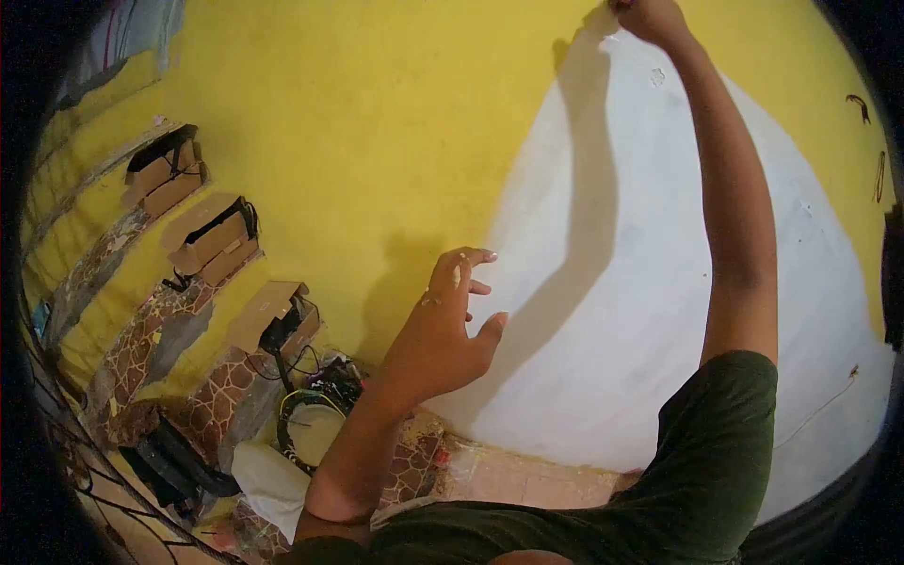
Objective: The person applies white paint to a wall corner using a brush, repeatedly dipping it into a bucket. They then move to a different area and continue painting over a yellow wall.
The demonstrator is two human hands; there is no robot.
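Dark green sleeves (716,452) fill the bottom edge, closest to the lens. Beyond them the yellow wall (377,122) carries a large white patch (612,311), broad at the floor and narrowing upward, its long axis running up toward the top of the frame. The right arm stretches up along that axis, and the right hand (648,17) sits at the patch's upper tip, partly cut off by the frame; whether its fingers grip anything I cannot tell. The left hand (443,330) hovers at the patch's left border, fingers spread and loosely curled, holding nothing. Cardboard boxes (212,235) rest on patterned steps (141,348) at left, with tangled cables (320,386) below.
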